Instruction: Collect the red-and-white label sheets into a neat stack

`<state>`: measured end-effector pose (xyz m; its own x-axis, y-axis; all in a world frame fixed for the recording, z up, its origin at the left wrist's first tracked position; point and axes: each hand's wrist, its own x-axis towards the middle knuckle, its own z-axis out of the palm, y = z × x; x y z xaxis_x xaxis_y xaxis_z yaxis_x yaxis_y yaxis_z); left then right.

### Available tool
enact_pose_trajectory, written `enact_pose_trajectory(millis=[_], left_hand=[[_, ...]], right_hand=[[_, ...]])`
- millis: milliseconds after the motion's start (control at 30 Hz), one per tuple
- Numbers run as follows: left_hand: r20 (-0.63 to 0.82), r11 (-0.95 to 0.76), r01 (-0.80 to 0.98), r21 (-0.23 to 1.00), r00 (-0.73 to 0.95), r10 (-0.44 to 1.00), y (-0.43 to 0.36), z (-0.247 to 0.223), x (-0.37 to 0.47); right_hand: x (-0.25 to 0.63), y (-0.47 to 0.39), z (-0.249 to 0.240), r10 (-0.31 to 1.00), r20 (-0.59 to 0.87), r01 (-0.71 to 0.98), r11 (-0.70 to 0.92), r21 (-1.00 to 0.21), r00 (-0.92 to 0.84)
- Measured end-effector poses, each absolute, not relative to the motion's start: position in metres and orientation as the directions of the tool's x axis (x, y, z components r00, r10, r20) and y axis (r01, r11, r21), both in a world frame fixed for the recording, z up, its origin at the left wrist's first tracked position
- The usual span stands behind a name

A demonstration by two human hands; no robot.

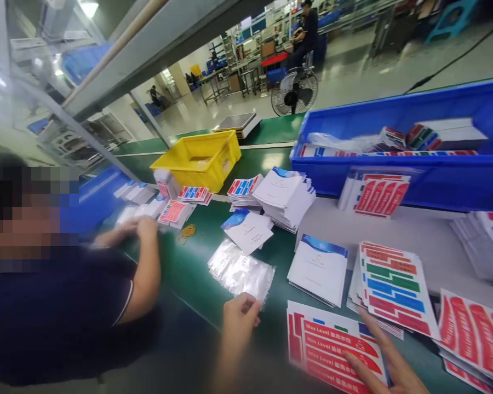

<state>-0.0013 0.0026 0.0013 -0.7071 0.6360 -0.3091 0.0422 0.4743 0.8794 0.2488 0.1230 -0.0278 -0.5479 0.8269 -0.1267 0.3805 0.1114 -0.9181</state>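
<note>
On green bench, two hands, left hand (239,316) at plastic bags (240,271), right hand (384,361) on label sheet (332,347)

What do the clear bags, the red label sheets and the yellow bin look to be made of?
Clear bags: thin glossy plastic film, see-through with crinkled glints. Red label sheets: probably glossy printed sticker paper; it lies flat under the right hand. Yellow bin: rigid moulded plastic, by its even colour and thick rim.

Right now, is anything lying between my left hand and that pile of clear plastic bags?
Nothing visible. The left hand already touches the near corner of the clear plastic bags, with only green mat around them.
</note>
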Motion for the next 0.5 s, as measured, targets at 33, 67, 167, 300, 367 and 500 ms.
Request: enact_pose_trajectory(millis=[33, 67, 167, 300, 367, 500], left_hand=[[-0.306, 0.466, 0.046, 0.884, -0.696, 0.649, 0.003, 0.002, -0.001], [-0.311, 0.452, 0.036, 0.891, -0.678, 0.666, 0.003, 0.004, -0.001], [-0.344, 0.417, -0.02, 0.909, -0.602, 0.72, 0.001, 0.009, 0.0], [-0.349, 0.476, 0.097, 0.874, -0.558, 0.753, 0.002, 0.021, 0.011], [-0.333, 0.486, 0.202, 0.85, -0.508, 0.794, 0.007, 0.028, 0.024], [-0.267, 0.379, 0.416, 0.827, -0.303, 0.915, 0.025, 0.038, 0.064]], right_hand=[[0.247, 0.121, -0.021, 0.807, -0.158, 0.392, 0.097, -0.915, -0.569], [0.246, 0.119, -0.014, 0.782, -0.182, 0.393, 0.086, -0.916, -0.596], [0.24, 0.118, 0.004, 0.721, -0.206, 0.37, 0.074, -0.926, -0.662], [0.24, 0.122, 0.006, 0.72, -0.242, 0.341, -0.007, -0.94, -0.651], [0.241, 0.123, 0.004, 0.711, -0.259, 0.343, -0.027, -0.939, -0.654], [0.242, 0.121, 0.009, 0.682, -0.225, 0.334, 0.031, -0.942, -0.696]])
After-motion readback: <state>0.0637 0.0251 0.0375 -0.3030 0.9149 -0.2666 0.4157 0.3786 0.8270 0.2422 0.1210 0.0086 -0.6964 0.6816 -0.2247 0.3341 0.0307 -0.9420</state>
